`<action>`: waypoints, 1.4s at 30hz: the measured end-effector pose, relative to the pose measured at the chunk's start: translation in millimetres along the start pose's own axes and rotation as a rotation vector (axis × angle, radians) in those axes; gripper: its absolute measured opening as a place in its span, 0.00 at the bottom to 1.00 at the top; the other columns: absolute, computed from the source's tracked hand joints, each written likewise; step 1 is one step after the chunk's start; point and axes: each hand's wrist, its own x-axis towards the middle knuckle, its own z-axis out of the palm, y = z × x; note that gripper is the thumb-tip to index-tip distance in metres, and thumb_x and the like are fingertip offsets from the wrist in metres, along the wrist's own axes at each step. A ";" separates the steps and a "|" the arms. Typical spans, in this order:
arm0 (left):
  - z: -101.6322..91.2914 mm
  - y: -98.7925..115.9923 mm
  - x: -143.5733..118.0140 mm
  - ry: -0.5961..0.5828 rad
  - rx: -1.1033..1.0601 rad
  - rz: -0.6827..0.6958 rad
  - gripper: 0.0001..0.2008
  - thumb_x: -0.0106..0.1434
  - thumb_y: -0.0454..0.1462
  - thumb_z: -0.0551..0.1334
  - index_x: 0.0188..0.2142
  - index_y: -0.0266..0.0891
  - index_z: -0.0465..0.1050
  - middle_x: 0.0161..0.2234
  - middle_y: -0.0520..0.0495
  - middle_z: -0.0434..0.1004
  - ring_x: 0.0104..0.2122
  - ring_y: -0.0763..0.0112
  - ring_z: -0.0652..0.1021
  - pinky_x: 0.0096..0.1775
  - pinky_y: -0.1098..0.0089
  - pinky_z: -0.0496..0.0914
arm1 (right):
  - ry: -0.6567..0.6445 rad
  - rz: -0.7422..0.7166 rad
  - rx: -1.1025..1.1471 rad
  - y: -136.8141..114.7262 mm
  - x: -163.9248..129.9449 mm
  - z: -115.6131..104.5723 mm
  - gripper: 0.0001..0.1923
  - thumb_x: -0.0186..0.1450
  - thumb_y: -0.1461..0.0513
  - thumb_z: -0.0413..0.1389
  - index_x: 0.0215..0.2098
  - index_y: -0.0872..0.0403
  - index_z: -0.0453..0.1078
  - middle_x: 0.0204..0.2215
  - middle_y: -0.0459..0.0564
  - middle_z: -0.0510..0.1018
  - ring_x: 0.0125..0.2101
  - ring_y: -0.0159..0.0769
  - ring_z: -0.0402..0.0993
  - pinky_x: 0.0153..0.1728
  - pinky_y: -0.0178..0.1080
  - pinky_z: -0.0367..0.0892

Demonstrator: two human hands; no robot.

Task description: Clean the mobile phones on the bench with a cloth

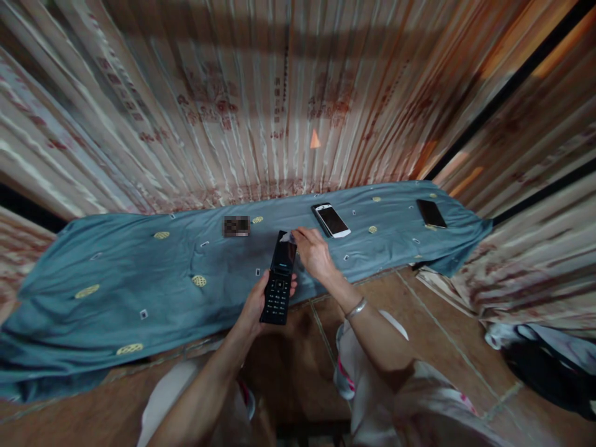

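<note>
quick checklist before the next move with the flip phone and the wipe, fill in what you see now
1. Left hand grips the flip phone by its keypad half: ok.
2. Phone is open, screen half tilted away from the person: ok.
3. Right hand pinches a small white wipe at the top edge of the screen: ok.
4. Wipe actually touching the screen: cannot tell, too small and blurred.
5. Phone is held above the edge of the blue cloth, apart from the white smartphone and the dark smartphone lying on it: ok.
6. Screen clean: cannot tell.
</note>
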 end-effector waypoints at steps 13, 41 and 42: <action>-2.3 14.7 1.1 0.184 -0.051 0.021 0.19 0.67 0.41 0.49 0.48 0.28 0.69 0.27 0.43 0.79 0.22 0.70 0.78 0.27 0.72 0.74 | -0.132 -0.181 0.011 -33.3 -28.6 12.2 0.20 0.64 0.69 0.47 0.53 0.59 0.67 0.50 0.58 0.71 0.49 0.43 0.64 0.52 0.45 0.65; -0.1 -4.6 -5.2 0.113 0.125 0.021 0.19 0.66 0.43 0.50 0.41 0.31 0.73 0.31 0.41 0.80 0.27 0.70 0.80 0.29 0.74 0.73 | -0.101 -0.111 -0.071 -16.5 -1.9 5.5 0.19 0.67 0.68 0.45 0.52 0.56 0.68 0.51 0.56 0.71 0.49 0.42 0.64 0.52 0.42 0.64; 1.2 -4.3 -6.2 0.121 0.125 0.017 0.19 0.67 0.43 0.50 0.40 0.31 0.73 0.31 0.41 0.80 0.27 0.70 0.80 0.29 0.74 0.73 | -0.091 -0.092 -0.073 -14.5 -1.0 4.9 0.19 0.67 0.67 0.45 0.52 0.55 0.69 0.51 0.55 0.71 0.48 0.41 0.65 0.51 0.41 0.64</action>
